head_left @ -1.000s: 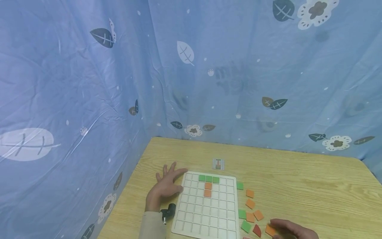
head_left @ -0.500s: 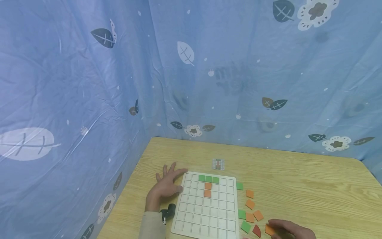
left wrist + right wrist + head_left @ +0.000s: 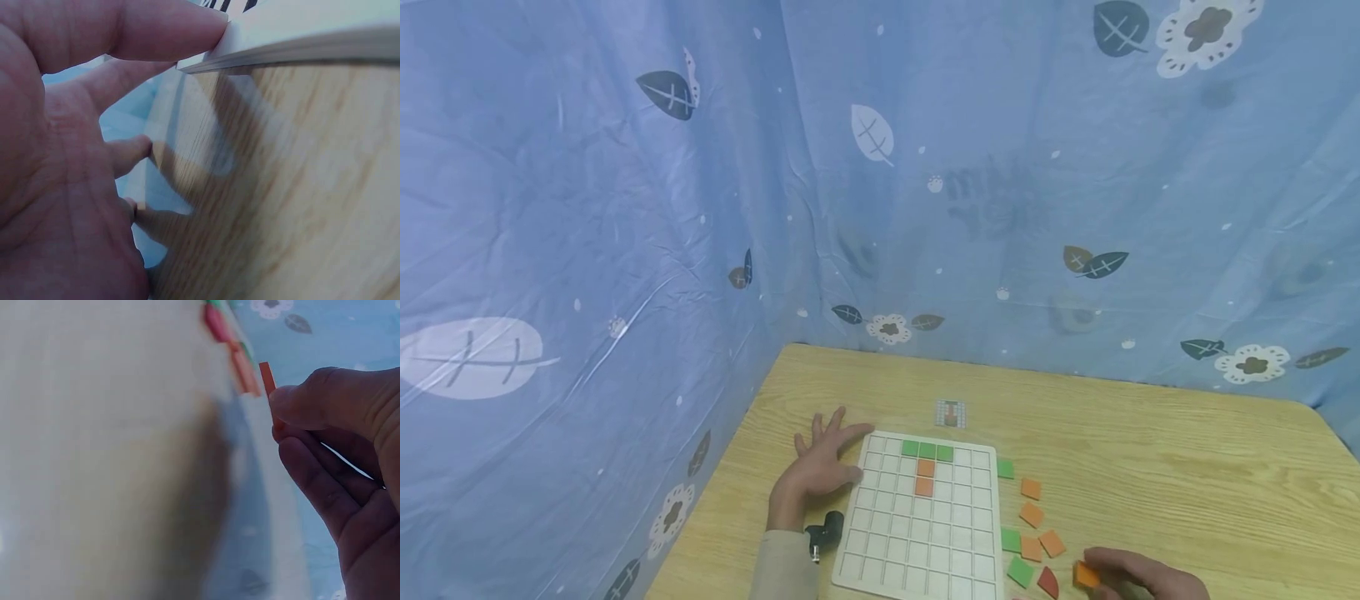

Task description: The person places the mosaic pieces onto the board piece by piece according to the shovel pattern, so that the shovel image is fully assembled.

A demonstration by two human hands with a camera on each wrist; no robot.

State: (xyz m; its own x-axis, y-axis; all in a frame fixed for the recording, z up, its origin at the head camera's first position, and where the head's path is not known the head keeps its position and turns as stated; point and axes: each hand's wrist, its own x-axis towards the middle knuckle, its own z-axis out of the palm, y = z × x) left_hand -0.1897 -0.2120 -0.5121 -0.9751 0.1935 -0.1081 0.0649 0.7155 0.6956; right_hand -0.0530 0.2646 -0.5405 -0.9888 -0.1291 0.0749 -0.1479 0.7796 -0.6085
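In the head view, my right hand [image 3: 1150,573] pinches an orange square tile [image 3: 1086,575] near the front of the table. The right wrist view shows the thumb and fingers on this thin tile [image 3: 269,381], edge-on. My left hand [image 3: 820,468], fingers spread, touches the left edge of a white grid board [image 3: 891,546] with thumb and index finger. In the left wrist view the thumb rests at the board's corner [image 3: 312,47]. Three green tiles [image 3: 928,451] form a row near the board's top, and two orange tiles [image 3: 926,477] sit below the middle one.
Right of the board lie several loose orange tiles [image 3: 1032,514], green tiles [image 3: 1020,572] and a red quarter-round piece [image 3: 1048,582]. A small printed grid card [image 3: 951,414] lies beyond the board. A black object [image 3: 826,532] stands by the left forearm. Blue cloth [image 3: 955,208] surrounds the table.
The orange tile lay flat by my right fingertips; now it is tilted and pinched between thumb and fingers. My left hand stays at the board's edge. The head view has shifted slightly.
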